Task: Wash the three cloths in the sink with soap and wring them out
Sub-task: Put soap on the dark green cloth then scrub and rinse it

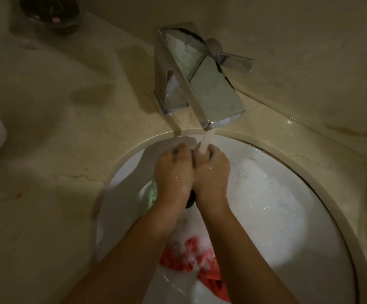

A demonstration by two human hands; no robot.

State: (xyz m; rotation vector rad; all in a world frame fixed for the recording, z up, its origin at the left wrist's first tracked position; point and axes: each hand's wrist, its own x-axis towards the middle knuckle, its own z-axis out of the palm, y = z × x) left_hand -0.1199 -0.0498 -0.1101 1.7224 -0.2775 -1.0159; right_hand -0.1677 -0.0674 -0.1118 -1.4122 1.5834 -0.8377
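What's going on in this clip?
A person is washing cloths in a foamy sink. Both hands are held together under the running tap: the left hand and right hand grip a dark cloth, whose end shows below them. A red cloth lies in the suds near the front, and a green cloth sits to the left, beside the left wrist.

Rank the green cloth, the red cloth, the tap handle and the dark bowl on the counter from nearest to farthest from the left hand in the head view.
From the left hand:
1. green cloth, just under its wrist, left side of the basin.
2. red cloth, near edge of the basin, under the forearms.
3. tap handle, behind, to the right.
4. dark bowl, far left corner of the counter.
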